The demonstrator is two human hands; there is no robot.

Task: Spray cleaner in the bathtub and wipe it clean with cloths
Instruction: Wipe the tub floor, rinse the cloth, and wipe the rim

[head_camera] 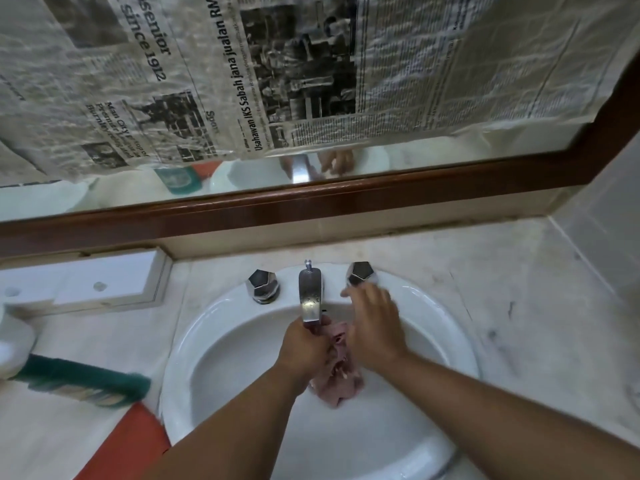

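A crumpled pink cloth hangs in the white sink basin, just under the chrome spout. My left hand grips the cloth's upper part below the spout's mouth. My right hand is over the basin to the right of the cloth, its fingers stretched toward the right tap knob, blurred at the tips; whether they touch it I cannot tell. No bathtub or spray bottle is in sight.
The left tap knob stands beside the spout. A green-bristled brush lies on the marble counter at left, over something orange. A wood-framed mirror behind is covered with newspaper.
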